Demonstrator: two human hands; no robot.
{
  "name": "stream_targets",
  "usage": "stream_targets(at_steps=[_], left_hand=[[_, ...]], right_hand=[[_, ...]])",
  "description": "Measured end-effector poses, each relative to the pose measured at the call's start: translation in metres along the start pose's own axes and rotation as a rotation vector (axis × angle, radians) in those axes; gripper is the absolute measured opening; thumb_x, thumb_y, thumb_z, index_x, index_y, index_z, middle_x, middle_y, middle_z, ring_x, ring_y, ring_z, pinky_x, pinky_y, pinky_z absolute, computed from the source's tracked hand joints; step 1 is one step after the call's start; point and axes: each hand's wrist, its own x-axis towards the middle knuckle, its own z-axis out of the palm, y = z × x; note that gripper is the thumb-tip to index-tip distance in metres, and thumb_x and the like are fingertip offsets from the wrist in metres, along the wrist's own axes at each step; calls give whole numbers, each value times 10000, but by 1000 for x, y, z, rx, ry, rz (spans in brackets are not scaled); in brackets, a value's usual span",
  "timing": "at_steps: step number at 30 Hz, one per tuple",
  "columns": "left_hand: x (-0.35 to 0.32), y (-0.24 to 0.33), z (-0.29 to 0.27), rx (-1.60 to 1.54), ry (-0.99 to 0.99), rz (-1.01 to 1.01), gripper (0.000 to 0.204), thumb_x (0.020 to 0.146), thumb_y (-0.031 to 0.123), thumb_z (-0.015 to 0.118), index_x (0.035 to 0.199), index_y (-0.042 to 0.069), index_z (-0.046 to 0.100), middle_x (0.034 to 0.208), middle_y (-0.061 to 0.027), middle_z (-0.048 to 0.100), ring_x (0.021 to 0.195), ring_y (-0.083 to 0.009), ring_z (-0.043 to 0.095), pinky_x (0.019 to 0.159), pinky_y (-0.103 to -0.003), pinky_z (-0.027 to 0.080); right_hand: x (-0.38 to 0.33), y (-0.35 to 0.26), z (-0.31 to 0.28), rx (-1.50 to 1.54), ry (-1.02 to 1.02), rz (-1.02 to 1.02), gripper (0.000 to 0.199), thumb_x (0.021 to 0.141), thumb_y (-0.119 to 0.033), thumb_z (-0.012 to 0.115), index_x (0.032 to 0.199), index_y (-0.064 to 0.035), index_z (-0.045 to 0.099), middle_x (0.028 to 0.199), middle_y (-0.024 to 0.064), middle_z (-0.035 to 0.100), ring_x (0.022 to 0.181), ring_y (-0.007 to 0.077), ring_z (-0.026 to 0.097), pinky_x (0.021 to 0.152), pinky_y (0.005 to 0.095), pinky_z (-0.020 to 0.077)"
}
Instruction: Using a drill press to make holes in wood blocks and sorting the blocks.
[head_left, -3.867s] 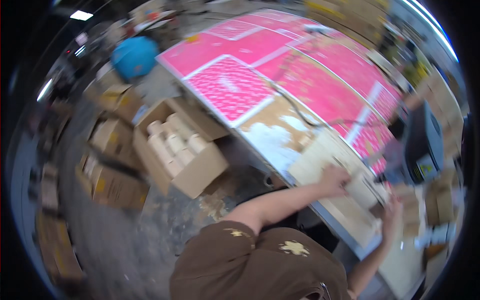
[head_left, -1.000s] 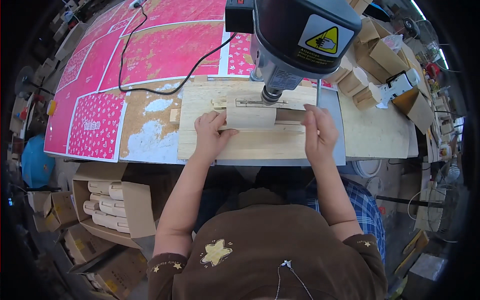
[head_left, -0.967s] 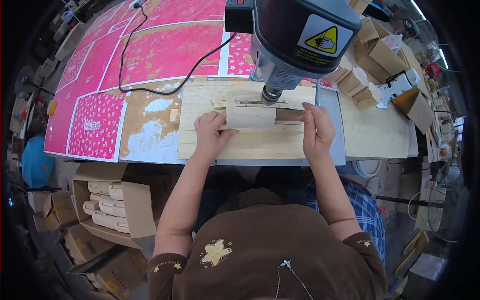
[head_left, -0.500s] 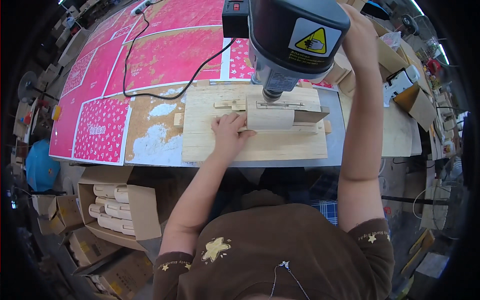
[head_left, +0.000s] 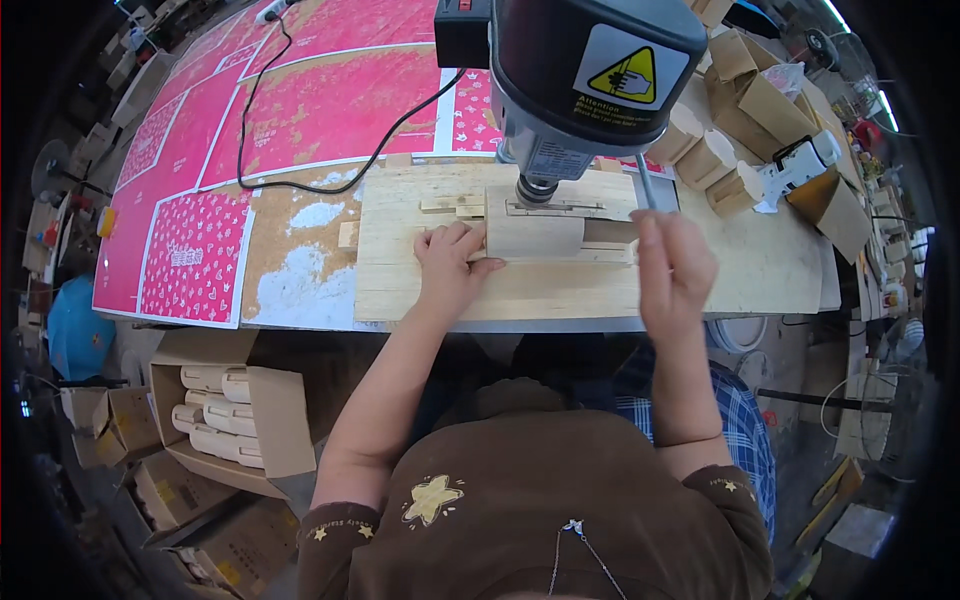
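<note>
A dark drill press point(head_left: 590, 60) with a yellow warning label stands over a pale wooden base board point(head_left: 580, 295). Under its chuck point(head_left: 536, 190) lies a curved wooden piece point(head_left: 530, 235) with a long narrow slot in its top. My left hand point(head_left: 450, 270) grips the left end of this piece, thumb along the near edge. To the right, my right hand point(head_left: 680, 270) is closed around the lower end of the press's metal lever point(head_left: 644, 180). Whether the bit touches the wood cannot be made out.
A black power cord point(head_left: 350, 185) curves across pink printed sheets point(head_left: 340, 100) at the left. Several wooden pieces point(head_left: 707, 158) stand right of the press, near open cardboard boxes point(head_left: 760, 95). Below the table's left side, a carton point(head_left: 282, 420) holds similar wooden pieces.
My right hand has come down toward me from the press's far right side, with the lever now pointing nearer. My left hand stays at the wooden piece. The view has shifted slightly.
</note>
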Motion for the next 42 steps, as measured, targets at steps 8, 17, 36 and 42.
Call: stream_targets(at_steps=[8,17,36,42], left_hand=[[0,-3,5,14,-10,13,476,642,251,735,1089,159,601,870,-3,544,887,-206,482,856,-407,247],[2,-1,2,-20,-34,-48,492,613,269,755,1070,152,614,831,-2,542,873,-202,494,863,-409,245],[-20,-20,-76,-363,85,-29,296,552,100,770,812,41,641,769,-42,552,738,-176,532,710,-288,406],[-34,-21,-123,-592,19,-306,236,589,60,757,783,22,627,663,20,482,601,-71,451,586,-228,413]], right_hand=[[-25,48,49,-2,203,-242,57,766,-17,580,812,6,607,679,69,569,587,237,531,777,404,425],[115,7,-2,40,224,52,199,900,-142,475,893,16,595,695,72,526,664,136,493,604,260,407],[-35,82,22,-225,-434,-33,293,704,-199,679,919,-48,548,833,91,545,792,288,515,673,389,404],[-40,74,19,-213,-445,15,314,670,-160,703,920,-49,549,826,94,541,778,301,507,673,395,403]])
